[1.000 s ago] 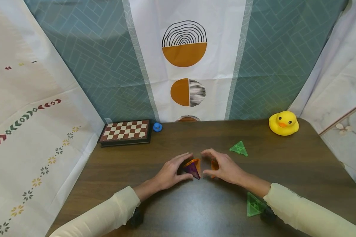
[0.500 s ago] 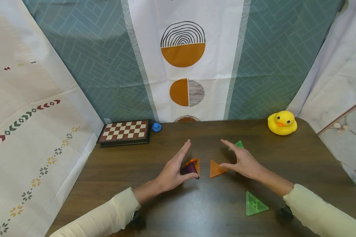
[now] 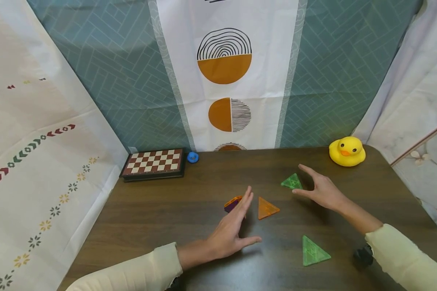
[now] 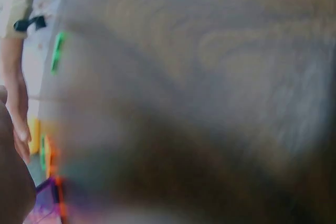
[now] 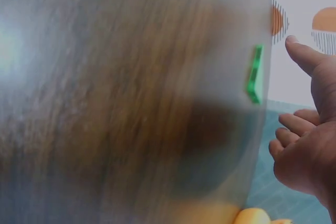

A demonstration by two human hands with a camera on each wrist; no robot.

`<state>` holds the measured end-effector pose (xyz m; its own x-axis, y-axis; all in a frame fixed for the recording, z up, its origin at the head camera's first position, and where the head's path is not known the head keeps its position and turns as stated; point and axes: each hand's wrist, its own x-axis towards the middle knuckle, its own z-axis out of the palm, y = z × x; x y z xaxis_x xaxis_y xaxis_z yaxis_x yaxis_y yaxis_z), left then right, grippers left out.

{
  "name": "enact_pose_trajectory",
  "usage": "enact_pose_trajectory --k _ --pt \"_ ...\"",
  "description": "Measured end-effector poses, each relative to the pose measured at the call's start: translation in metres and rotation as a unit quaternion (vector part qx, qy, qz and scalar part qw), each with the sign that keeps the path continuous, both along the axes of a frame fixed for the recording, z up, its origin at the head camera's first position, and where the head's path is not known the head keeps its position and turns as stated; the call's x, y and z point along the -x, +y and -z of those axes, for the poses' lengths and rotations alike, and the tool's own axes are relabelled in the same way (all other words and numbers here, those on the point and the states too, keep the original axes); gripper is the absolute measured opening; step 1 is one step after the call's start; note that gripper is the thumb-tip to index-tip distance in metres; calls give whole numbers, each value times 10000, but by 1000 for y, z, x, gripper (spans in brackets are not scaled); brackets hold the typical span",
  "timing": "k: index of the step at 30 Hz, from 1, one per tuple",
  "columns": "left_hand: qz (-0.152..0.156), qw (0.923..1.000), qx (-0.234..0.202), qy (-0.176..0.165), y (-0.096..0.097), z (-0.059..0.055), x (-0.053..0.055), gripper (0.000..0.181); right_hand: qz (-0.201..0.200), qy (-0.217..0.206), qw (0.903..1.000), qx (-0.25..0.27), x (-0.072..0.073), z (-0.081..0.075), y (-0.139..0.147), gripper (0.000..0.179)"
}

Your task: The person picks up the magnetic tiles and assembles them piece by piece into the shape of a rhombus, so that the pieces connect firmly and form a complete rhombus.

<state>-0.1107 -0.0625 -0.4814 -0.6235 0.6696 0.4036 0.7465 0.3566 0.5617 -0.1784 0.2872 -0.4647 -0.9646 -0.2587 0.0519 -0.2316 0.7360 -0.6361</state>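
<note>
On the table (image 3: 160, 210), right of the middle and toward the back: the far green tile (image 3: 292, 182), lying flat. Just beside it, the right hand (image 3: 324, 190), with a wide gap between thumb and fingers; grip loose, holding nothing. Thumb tip at the tile's near edge in the head view; cannot tell whether touching or only above.

Near the table's middle, partly behind the straight fingers of the left hand (image 3: 229, 238): the purple-orange piece (image 3: 234, 202). Also in this hand a loose grip, thumb spread well away; cannot tell about contact with the piece.

Just to the right of these fingers, the orange tile (image 3: 268, 208), flat. Closer to the person, the near green tile (image 3: 314, 252), also flat and apart from both hands.

At the back left, the chessboard (image 3: 153, 163), with the blue duck (image 3: 192, 157) just beside its right end. At the back right, the yellow duck (image 3: 347, 151). Behind the table, a hanging cloth (image 3: 223, 90) with printed circles.
</note>
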Motion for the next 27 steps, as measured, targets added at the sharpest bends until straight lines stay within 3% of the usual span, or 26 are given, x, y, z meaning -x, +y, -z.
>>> enact_pose_trajectory --k 4,8,12,27 --pt "308 9975 374 -508 6 7 -8 124 -9 -65 10000 -5 4 7 6 92" --pt "488 9933 758 -724 11 10 -11 126 8 -30 10000 -33 7 14 7 86" --pt "470 9892 1092 -859 15 13 -11 125 55 60 10000 -31 11 19 5 82" --pt "59 9881 1485 -392 23 23 -13 117 27 402 9990 198 17 27 3 66"
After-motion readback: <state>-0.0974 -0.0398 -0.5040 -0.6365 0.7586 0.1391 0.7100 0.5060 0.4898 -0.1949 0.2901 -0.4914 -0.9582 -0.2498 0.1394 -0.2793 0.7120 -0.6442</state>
